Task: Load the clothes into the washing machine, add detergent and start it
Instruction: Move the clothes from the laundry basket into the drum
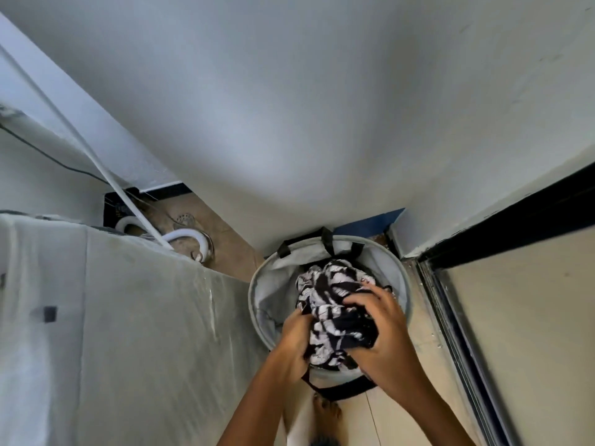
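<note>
A round grey laundry basket (257,294) with black handles stands on the floor against the wall. Inside it lies a bundle of black-and-white patterned clothes (328,294). My left hand (296,342) grips the bundle from its left side. My right hand (380,320) clutches it from the right, fingers spread over the top. The washing machine (112,317) stands at the left under a pale translucent cover, and its lid and controls are hidden by that cover.
White hoses (190,236) coil on the tiled floor behind the machine near a floor drain (185,217). A dark-framed sliding door (483,333) runs along the right. My bare foot (326,413) stands just in front of the basket.
</note>
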